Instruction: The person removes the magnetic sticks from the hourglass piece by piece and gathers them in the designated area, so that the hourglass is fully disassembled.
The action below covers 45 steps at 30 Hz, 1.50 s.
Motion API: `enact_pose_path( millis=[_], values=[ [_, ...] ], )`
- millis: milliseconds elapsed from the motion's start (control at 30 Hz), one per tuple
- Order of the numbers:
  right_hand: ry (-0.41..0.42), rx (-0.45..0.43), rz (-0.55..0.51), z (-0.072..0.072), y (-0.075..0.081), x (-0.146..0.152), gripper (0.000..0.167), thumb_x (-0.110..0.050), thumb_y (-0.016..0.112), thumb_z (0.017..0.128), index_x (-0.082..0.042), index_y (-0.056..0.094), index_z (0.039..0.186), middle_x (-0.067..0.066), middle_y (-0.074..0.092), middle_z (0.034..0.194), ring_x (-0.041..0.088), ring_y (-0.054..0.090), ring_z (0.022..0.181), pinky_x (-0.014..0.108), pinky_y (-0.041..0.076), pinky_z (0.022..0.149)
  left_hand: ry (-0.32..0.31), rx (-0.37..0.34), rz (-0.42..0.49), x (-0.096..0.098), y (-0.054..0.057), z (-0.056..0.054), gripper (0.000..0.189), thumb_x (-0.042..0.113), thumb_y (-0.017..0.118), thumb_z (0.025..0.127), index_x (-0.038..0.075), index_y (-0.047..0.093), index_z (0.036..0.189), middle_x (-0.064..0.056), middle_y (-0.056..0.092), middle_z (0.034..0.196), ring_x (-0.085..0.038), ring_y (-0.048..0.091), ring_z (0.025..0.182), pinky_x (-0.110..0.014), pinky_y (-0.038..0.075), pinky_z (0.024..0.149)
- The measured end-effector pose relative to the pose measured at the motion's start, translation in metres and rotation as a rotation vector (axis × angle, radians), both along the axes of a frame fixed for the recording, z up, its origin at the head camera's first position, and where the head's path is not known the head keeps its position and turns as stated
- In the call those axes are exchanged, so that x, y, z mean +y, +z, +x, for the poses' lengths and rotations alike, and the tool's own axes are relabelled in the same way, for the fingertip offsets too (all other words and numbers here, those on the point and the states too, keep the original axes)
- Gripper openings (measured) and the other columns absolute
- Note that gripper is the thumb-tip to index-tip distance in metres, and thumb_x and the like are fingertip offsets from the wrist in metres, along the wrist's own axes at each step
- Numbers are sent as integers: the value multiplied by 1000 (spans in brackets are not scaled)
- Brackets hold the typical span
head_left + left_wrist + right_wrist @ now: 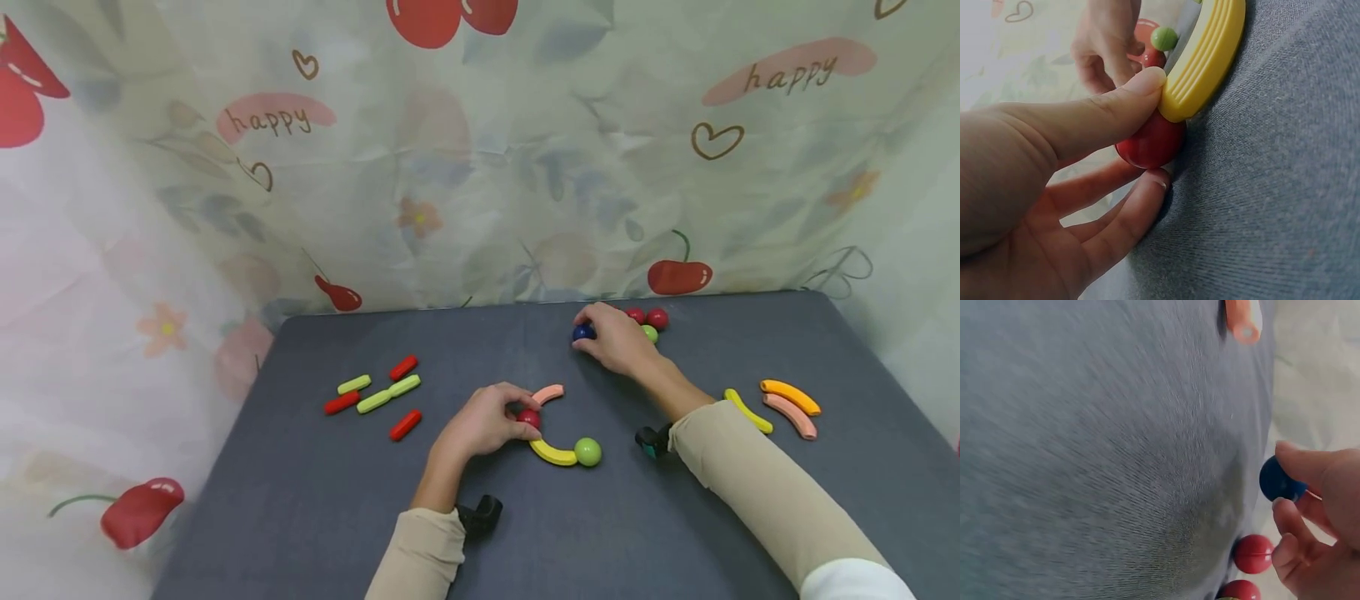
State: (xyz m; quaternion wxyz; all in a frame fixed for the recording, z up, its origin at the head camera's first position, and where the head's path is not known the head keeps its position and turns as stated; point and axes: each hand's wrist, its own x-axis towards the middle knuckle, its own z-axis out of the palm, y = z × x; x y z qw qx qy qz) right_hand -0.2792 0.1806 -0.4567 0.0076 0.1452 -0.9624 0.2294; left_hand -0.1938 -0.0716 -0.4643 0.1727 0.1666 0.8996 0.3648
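My left hand [483, 421] pinches a red ball [529, 418] between thumb and fingers on the grey table. Against that ball lies the end of a yellow curved piece [553, 454], and a green ball [588, 452] sits at its other end. A pink curved piece [549, 393] lies just beyond my left fingers. Toward the back edge, my right hand [617, 340] holds a blue ball [1280, 480] between thumb and fingertips. Two red balls, one of them the nearer red ball [1252, 554], and a green ball [649, 334] lie by that hand, partly hidden in the head view.
On the left of the table [300, 500] are several short sticks, such as a red stick [405, 425] and a green stick [354, 384]. At right lie a yellow curved piece [747, 411], an orange one [791, 397] and a pink one. A patterned curtain [495, 208] hangs behind.
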Motion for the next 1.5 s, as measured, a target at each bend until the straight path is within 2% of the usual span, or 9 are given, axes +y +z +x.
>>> enact_pose_path(
  millis=[133, 267, 433, 633, 800, 1067, 1233, 1333, 1500],
  values=[
    [-19, -11, 48, -5, -4, 6, 40, -17, 72, 96, -3, 61, 131, 19, 63, 130, 36, 62, 121, 53, 50, 104, -10, 3, -2, 2, 0, 0, 34, 29, 86, 83, 23, 77, 115, 2, 69, 125, -17, 60, 105, -32, 54, 86],
    [-31, 10, 10, 7, -2, 9, 44, -17, 70, 97, -1, 57, 136, 21, 57, 137, 37, 58, 125, 54, 48, 107, -11, 7, -23, 4, 0, 0, 35, 30, 86, 83, 25, 77, 116, 3, 70, 125, -17, 59, 117, -37, 53, 97],
    [61, 5, -76, 48, 10, 13, 35, -20, 69, 97, -2, 63, 127, 17, 61, 124, 31, 61, 109, 48, 53, 96, -9, 18, -38, 3, -2, -2, 34, 32, 86, 84, 25, 77, 116, 3, 69, 124, -17, 59, 114, -37, 54, 97],
    [252, -241, -157, 107, 3, 14, 35, -35, 74, 93, -14, 64, 120, 5, 61, 115, 7, 54, 76, 23, 49, 69, 38, 35, -14, 2, -4, -3, 34, 31, 83, 87, 23, 76, 119, 0, 69, 124, -19, 59, 113, -41, 53, 97],
    [324, -256, -183, 128, -11, 2, 26, -30, 75, 93, -20, 61, 113, -1, 56, 106, 6, 52, 78, 20, 47, 70, 69, 32, 0, 0, -6, -3, 34, 32, 82, 87, 23, 75, 119, -2, 68, 124, -19, 60, 106, -40, 53, 91],
    [245, -139, -46, 128, -20, -27, 11, -19, 69, 86, -25, 61, 90, -5, 48, 89, 7, 44, 69, 21, 36, 61, 56, 31, 32, -3, -8, -6, 31, 30, 82, 88, 26, 76, 118, -1, 67, 114, -16, 56, 87, -31, 49, 78],
    [189, -186, -32, 120, -13, -26, 11, -17, 70, 87, -18, 66, 97, -1, 54, 94, 11, 48, 73, 23, 41, 64, 57, 38, 35, -1, -8, -7, 31, 29, 82, 88, 26, 76, 118, 0, 66, 109, -15, 57, 85, -29, 49, 76],
    [103, -180, -68, 103, -3, -13, 23, -15, 71, 88, -9, 65, 110, 6, 60, 104, 16, 54, 83, 28, 48, 72, 84, 5, 52, 0, -8, -7, 34, 30, 83, 87, 23, 73, 119, 0, 68, 110, -15, 59, 84, -30, 51, 77],
    [-41, 3, -71, 61, 3, 13, 31, -15, 75, 91, -3, 65, 118, 16, 59, 112, 27, 57, 92, 43, 52, 81, 153, -42, 70, 1, -9, -7, 34, 30, 85, 85, 20, 70, 114, 1, 69, 108, -16, 59, 84, -30, 50, 76]
  ],
)
